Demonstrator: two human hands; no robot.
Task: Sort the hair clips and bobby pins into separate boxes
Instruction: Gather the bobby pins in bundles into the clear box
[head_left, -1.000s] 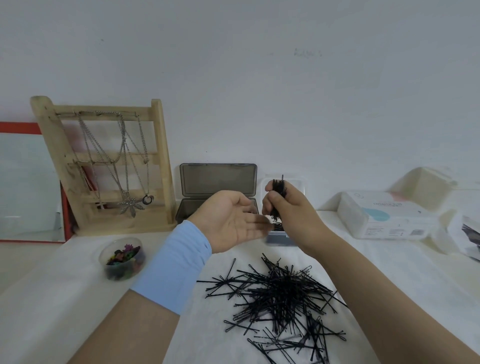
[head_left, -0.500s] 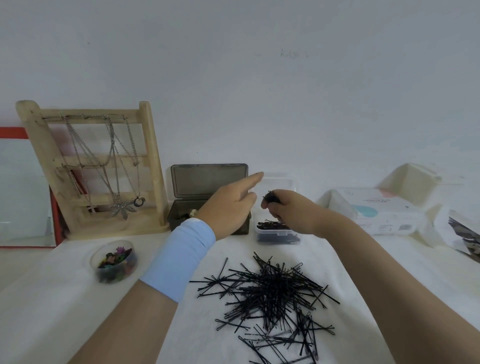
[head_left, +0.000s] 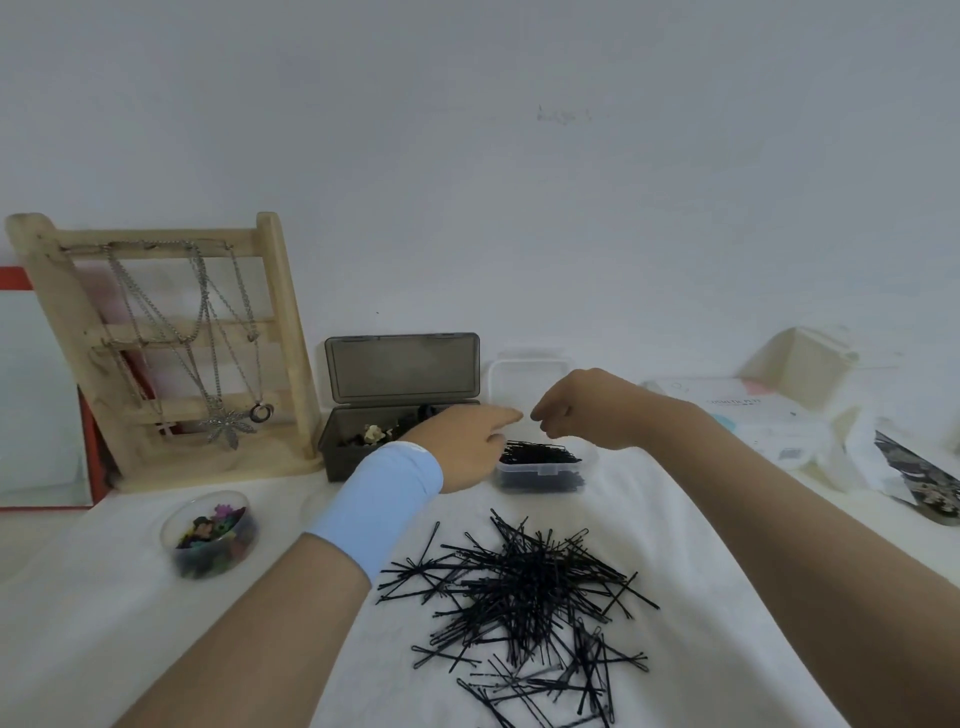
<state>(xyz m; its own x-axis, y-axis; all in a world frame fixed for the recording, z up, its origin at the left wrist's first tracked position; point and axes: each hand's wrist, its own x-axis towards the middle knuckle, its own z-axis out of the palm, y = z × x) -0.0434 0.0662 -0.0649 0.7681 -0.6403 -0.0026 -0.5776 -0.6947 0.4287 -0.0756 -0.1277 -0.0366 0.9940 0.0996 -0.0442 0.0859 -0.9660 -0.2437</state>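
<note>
Bobby pins (head_left: 524, 587) are lying in a loose pile on white cloth (head_left: 727, 649), more filling clear box (head_left: 540, 470) behind. Right hand (head_left: 587, 410) is hovering over it w/ fingers curled, nothing visible in them; left hand (head_left: 467, 441) is pointing, fingertip nearly touching right. Grey box (head_left: 400, 405) w/ clips is sitting open beside.

We see thin black metal bobby pins (head_left: 524, 587) with a slight sheen on a matt white cloth tabletop (head_left: 701, 561), more in a small clear glossy plastic box (head_left: 540, 475). Beside it are a smoky grey translucent plastic box (head_left: 402, 400) and a pale unvarnished wooden rack (head_left: 156, 338) with silvery metal chains (head_left: 208, 332).
</note>
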